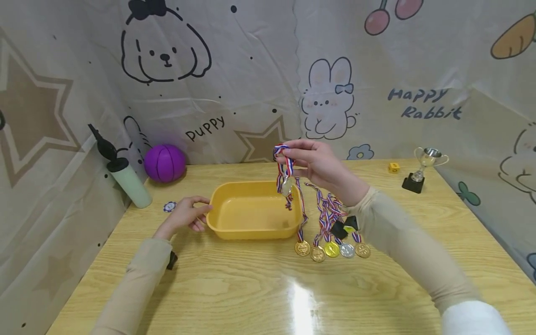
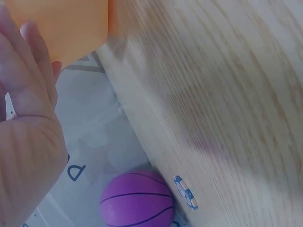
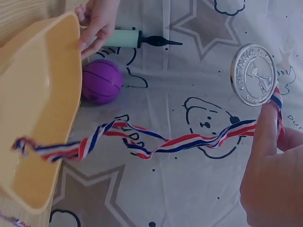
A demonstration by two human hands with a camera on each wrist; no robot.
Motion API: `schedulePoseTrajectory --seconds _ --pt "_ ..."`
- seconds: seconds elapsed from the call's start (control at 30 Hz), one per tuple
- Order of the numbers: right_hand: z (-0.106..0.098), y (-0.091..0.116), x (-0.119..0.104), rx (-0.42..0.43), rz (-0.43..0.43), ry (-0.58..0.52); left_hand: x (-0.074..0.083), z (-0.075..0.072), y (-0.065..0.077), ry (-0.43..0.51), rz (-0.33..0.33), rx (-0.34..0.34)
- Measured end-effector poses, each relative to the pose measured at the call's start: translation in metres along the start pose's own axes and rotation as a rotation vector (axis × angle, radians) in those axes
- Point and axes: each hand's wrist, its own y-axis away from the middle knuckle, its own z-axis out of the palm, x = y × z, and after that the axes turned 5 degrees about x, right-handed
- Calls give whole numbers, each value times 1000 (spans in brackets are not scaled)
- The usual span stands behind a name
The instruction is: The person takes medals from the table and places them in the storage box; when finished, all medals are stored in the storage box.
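My right hand [image 1: 320, 165] pinches the striped ribbon of a silver medal [image 3: 254, 74] above the right end of a yellow basin [image 1: 251, 233]. The medal hangs by my fingertips, and the ribbon's tail dangles over the basin. At the basin's left end, my left hand [image 1: 184, 215] touches the rim and outer wall with loosely extended fingers. Close to the basin's right side lie several more medals [image 1: 331, 249] in gold, silver and bronze tones. Their red, white and blue ribbons [image 1: 331, 209] stretch toward the back in a tangle.
Behind my left hand are a poker chip [image 1: 169, 206], a purple ball [image 1: 165, 163] and a pale green hand pump [image 1: 130, 184]. A small trophy cup [image 1: 424, 167] and a yellow die [image 1: 393, 167] stand at the back right. Printed cloth [image 1: 251, 93] hangs behind the wooden table [image 1: 234, 288].
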Motion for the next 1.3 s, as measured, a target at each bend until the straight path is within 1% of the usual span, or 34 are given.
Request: schedulePoseTrajectory --seconds 0.1,0.17,0.27,0.43,0.53,0.7,0.87,0.97,1.1,1.3 --pt "10 -7 5 11 4 1 0 1 0 6 -3 1" --pt "17 -13 12 24 17 10 0 2 0 18 -4 -1" --pt "26 -21 28 43 49 31 0 2 0 30 -6 -6" --pt "36 -30 57 78 130 65 -1 2 -1 25 -7 -5" --pt "41 -35 74 97 170 59 -2 2 -1 27 -5 -4" --pt "44 -43 99 160 195 40 0 3 0 43 -1 -11" --pt "43 -54 123 225 225 32 4 2 2 48 4 -1" --pt "44 -58 137 253 245 51 4 1 2 48 4 2" --pt "43 -60 154 292 262 102 3 2 1 47 3 0" --pt "41 -63 169 326 288 144 1 3 1 48 -1 -2"
